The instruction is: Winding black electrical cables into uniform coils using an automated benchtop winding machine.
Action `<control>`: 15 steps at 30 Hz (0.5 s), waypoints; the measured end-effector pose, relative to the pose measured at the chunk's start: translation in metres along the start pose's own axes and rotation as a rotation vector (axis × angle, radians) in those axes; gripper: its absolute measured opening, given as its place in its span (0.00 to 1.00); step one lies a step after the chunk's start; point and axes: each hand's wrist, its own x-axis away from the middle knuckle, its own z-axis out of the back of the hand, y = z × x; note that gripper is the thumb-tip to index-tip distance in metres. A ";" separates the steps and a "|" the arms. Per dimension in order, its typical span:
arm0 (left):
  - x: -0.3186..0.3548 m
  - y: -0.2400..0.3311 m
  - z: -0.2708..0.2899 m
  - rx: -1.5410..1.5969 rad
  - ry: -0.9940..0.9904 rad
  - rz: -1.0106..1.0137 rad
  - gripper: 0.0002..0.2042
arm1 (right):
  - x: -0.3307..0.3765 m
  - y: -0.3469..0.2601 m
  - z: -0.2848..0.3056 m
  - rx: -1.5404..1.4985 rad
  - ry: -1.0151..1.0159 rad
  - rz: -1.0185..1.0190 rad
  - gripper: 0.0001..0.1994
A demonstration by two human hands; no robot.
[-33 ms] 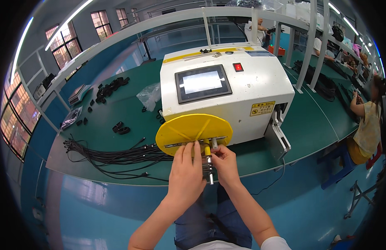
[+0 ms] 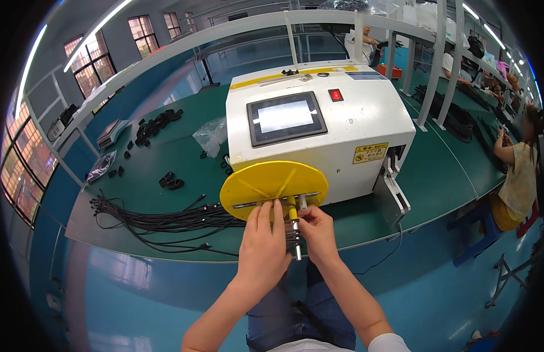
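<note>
A white box-shaped machine (image 2: 342, 135) with a dark touchscreen (image 2: 285, 117) and a red button (image 2: 336, 94) stands on the green table (image 2: 442, 170). A yellow disc (image 2: 272, 185) with metal pins (image 2: 296, 243) is mounted on its front. A black cable (image 2: 292, 234) is wound around the pins, between my hands. My left hand (image 2: 263, 240) lies against the coil, its fingers reaching up onto the disc's lower edge. My right hand (image 2: 316, 232) pinches the cable beside the pins, fingertips close to the disc.
A bundle of black cables (image 2: 166, 222) lies on the table left of the disc. Small black parts (image 2: 157, 123) and a clear plastic bag (image 2: 212, 134) sit further back. A seated person (image 2: 518, 176) works at the right. Blue floor (image 2: 436, 293) shows below the table edge.
</note>
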 end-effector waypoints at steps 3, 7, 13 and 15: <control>0.004 0.003 0.001 0.047 0.043 0.037 0.39 | 0.008 0.000 0.000 -0.033 -0.044 0.028 0.05; 0.010 0.000 -0.006 0.059 0.062 -0.011 0.38 | 0.019 -0.005 -0.003 -0.065 -0.068 0.065 0.07; 0.005 -0.002 -0.013 -0.020 0.168 -0.027 0.29 | 0.035 -0.012 -0.006 -0.114 -0.075 0.000 0.09; 0.006 -0.003 -0.016 -0.050 0.203 -0.028 0.24 | 0.035 -0.012 -0.006 -0.076 -0.069 0.003 0.10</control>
